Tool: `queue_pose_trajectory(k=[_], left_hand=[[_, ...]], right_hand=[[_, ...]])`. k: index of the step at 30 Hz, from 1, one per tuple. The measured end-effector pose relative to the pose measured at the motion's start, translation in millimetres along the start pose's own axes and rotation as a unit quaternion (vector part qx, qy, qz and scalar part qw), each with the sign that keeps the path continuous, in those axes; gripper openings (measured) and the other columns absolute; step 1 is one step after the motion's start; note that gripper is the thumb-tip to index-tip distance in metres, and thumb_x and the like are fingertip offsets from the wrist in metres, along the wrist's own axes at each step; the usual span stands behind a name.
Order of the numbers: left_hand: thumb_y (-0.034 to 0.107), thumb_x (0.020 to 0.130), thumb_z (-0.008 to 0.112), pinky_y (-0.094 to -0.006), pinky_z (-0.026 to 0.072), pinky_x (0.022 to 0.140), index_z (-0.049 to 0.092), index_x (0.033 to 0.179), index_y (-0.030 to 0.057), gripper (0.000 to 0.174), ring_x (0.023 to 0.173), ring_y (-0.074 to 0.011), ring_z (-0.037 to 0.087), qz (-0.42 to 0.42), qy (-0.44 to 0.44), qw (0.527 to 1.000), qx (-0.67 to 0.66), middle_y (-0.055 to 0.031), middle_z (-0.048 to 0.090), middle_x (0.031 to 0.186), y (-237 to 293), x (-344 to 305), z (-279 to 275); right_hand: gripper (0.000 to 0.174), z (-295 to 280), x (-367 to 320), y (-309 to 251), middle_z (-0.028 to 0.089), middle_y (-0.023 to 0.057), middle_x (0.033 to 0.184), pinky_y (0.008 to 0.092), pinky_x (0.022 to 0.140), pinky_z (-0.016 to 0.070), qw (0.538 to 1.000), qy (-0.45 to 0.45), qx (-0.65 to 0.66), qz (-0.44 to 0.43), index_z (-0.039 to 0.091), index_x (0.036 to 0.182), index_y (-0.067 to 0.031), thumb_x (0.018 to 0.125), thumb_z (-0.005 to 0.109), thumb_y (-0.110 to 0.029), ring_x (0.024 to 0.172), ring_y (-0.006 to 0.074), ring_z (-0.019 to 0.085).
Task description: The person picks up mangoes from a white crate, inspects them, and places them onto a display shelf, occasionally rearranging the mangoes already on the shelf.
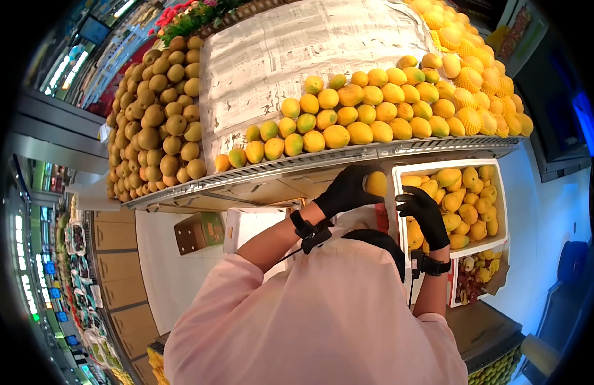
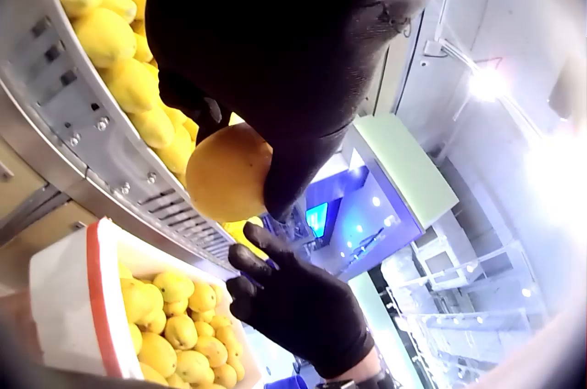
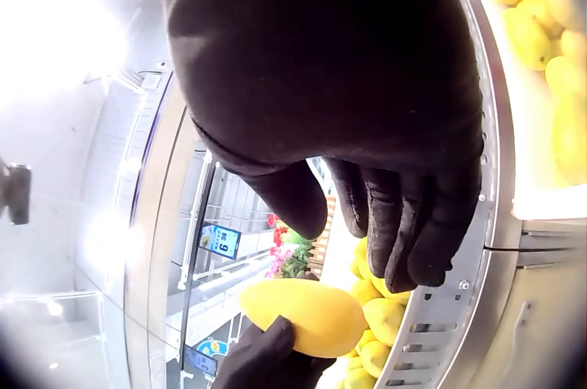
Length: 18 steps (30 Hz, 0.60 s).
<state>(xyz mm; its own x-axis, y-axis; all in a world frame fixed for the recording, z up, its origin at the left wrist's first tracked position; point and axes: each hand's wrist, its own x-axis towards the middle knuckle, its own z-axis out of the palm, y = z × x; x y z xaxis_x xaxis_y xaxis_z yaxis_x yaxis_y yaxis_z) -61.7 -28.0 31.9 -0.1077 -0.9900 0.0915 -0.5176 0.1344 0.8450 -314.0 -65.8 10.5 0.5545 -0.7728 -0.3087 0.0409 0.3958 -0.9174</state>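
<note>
1 mango (image 1: 376, 183) gripped by left hand (image 1: 346, 190); right hand (image 1: 426, 215) loose-fingered over crate (image 1: 446, 165).

Produce shop, stacked mango displays (image 1: 348, 122)

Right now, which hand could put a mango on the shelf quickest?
Probably left: the left hand holds a mango by the shelf; the right hand hovers empty over the crate.
</note>
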Motion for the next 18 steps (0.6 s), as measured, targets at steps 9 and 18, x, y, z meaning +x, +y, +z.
queue_pose_trajectory(k=[9,18], left_hand=[[0.025,0.07,0.085,-0.0329,0.0492,0.092,0.056,0.125,0.0058,0.065,0.107,-0.0176,0.06,-0.128,0.104,0.986,-0.02,-0.0094,0.062,0.117,-35,-25,-80],[0.012,0.072,0.083,-0.031,0.0494,0.091,0.053,0.126,0.0019,0.063,0.104,-0.0162,0.059,-0.132,0.226,0.959,-0.107,-0.0085,0.062,0.115,-83,-40,-187]], right_hand=[[0.038,14,37,1,0.068,0.0098,0.101,0.0266,0.078,0.0536,0.999,-0.048,0.005,0.024,0.056,0.125,0.0012,0.087,0.057,-0.002,0.083,0.0153,0.065],[0.035,27,64,2,0.067,0.0091,0.096,0.0288,0.076,0.0551,0.999,-0.032,0.004,0.041,0.056,0.122,0.0018,0.087,0.056,-0.001,0.082,0.0163,0.066]])
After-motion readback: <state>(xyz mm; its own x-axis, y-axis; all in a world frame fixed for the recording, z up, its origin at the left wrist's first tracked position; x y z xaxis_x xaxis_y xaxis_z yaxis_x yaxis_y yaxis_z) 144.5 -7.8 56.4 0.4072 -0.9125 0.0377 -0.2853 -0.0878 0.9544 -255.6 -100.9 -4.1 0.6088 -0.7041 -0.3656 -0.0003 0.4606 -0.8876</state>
